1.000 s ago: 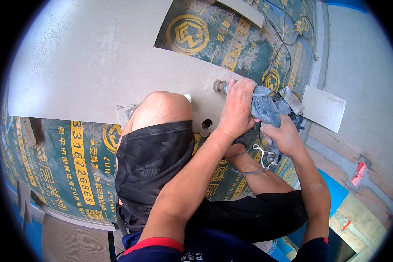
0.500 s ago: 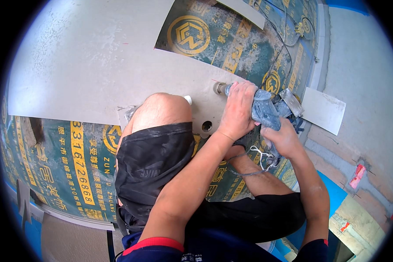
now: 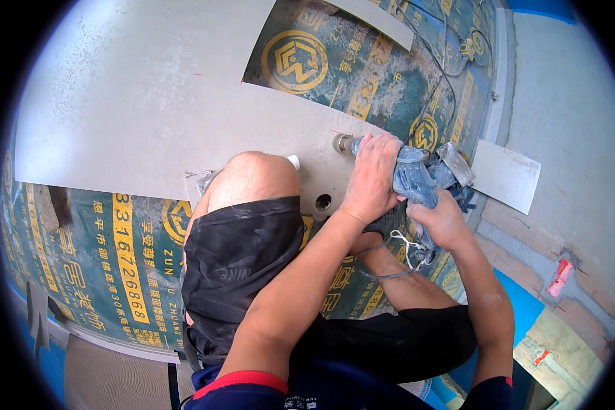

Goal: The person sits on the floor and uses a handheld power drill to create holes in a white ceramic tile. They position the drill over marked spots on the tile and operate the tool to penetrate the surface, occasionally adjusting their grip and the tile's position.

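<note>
A dusty blue power drill lies across between my hands, its nose toward the left. My left hand is wrapped over the front of its body. Around the rear handle my right hand is closed. A round metal hole-saw bit sticks out past my left fingers, at the surface of a large grey tile, near a red pencil mark. Whether the bit's rim touches the tile is hidden. Nearer to me, a round cut hole shows in the tile, partly beside my left forearm.
Green printed floor covering lies under the tile. A white offcut rests right of the drill, by the brick-edged border. A black cable runs along the far right. A small white cap-like piece is beside my knee.
The drill and both hands stay in nearly the same place. The bit has shifted very slightly downward in view, along with my left hand.
</note>
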`<action>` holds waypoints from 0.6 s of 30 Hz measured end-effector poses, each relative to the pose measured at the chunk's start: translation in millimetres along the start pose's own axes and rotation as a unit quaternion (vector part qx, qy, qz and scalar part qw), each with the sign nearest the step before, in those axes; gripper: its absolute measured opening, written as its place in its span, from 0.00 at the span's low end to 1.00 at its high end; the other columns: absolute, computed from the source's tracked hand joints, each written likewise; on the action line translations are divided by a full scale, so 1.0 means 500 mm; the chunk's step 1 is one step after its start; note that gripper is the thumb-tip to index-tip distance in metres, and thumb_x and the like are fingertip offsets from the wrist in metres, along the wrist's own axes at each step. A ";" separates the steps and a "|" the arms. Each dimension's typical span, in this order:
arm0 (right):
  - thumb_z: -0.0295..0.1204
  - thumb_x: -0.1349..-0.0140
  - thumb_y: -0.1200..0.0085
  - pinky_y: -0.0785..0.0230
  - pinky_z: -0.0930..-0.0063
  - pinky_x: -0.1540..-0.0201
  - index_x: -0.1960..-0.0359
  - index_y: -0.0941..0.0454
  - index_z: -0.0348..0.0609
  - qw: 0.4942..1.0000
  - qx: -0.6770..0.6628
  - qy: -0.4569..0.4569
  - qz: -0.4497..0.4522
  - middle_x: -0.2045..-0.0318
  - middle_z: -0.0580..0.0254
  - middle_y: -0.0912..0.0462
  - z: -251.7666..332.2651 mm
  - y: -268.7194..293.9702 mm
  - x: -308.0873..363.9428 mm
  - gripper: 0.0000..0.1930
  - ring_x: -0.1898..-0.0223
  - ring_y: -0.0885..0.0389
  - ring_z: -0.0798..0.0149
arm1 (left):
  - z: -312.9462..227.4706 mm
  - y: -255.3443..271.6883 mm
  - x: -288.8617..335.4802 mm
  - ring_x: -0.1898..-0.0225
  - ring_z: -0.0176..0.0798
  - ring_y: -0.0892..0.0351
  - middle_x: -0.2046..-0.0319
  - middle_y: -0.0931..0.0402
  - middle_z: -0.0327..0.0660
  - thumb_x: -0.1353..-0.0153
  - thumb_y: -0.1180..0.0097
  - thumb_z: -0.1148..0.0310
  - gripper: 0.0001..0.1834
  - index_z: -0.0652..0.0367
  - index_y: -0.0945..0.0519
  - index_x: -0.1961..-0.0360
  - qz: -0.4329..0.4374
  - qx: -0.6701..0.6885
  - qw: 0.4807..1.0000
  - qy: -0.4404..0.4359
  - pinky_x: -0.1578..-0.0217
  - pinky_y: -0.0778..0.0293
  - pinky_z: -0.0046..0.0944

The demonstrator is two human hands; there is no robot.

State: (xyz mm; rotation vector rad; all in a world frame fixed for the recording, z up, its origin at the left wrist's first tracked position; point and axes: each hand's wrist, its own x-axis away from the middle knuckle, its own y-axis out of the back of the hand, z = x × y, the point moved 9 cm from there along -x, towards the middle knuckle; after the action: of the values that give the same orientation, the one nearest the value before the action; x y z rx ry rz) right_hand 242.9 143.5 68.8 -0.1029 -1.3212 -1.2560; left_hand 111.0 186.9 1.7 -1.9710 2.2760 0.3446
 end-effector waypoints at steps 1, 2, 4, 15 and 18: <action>0.35 0.44 0.39 0.30 0.66 0.72 0.68 0.21 0.32 1.000 -0.001 -0.002 0.002 0.81 0.63 0.21 -0.003 0.000 -0.001 0.15 0.78 0.23 0.70 | 0.000 -0.001 0.000 0.31 0.62 0.32 0.38 0.30 0.54 0.65 0.20 0.70 0.56 0.61 0.37 0.32 0.000 0.000 1.000 -0.001 0.24 0.45 0.65; 0.35 0.44 0.40 0.30 0.66 0.72 0.68 0.21 0.32 1.000 0.003 0.003 -0.001 0.81 0.62 0.21 -0.002 0.001 -0.001 0.15 0.78 0.23 0.70 | -0.001 -0.001 0.000 0.31 0.62 0.32 0.38 0.30 0.53 0.65 0.20 0.70 0.56 0.61 0.37 0.32 -0.001 0.002 1.000 -0.001 0.24 0.45 0.65; 0.35 0.44 0.40 0.29 0.66 0.72 0.68 0.21 0.32 1.000 0.008 0.015 -0.007 0.81 0.62 0.21 0.003 0.001 -0.001 0.14 0.78 0.23 0.70 | -0.002 0.001 -0.002 0.31 0.62 0.32 0.38 0.30 0.53 0.65 0.20 0.70 0.56 0.61 0.37 0.32 -0.003 0.006 1.000 -0.002 0.24 0.45 0.66; 0.33 0.44 0.40 0.30 0.67 0.73 0.68 0.20 0.32 1.000 0.002 0.004 0.000 0.82 0.62 0.21 0.014 0.000 0.002 0.13 0.79 0.23 0.70 | 0.000 0.001 0.000 0.32 0.62 0.32 0.38 0.30 0.53 0.65 0.20 0.70 0.55 0.61 0.36 0.32 -0.004 0.006 1.000 -0.002 0.24 0.45 0.66; 0.33 0.44 0.40 0.30 0.67 0.73 0.69 0.20 0.33 1.000 -0.009 0.010 -0.005 0.82 0.63 0.21 0.021 -0.001 0.005 0.12 0.80 0.23 0.70 | 0.000 0.001 0.000 0.32 0.62 0.32 0.38 0.30 0.53 0.65 0.20 0.70 0.55 0.61 0.36 0.32 -0.001 0.005 1.000 -0.001 0.24 0.45 0.66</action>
State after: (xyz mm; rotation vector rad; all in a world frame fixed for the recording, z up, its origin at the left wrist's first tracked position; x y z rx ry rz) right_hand 235.2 148.8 73.8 -0.0974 -1.2948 -1.2747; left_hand 110.4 187.2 2.0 -1.9668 2.2704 0.3352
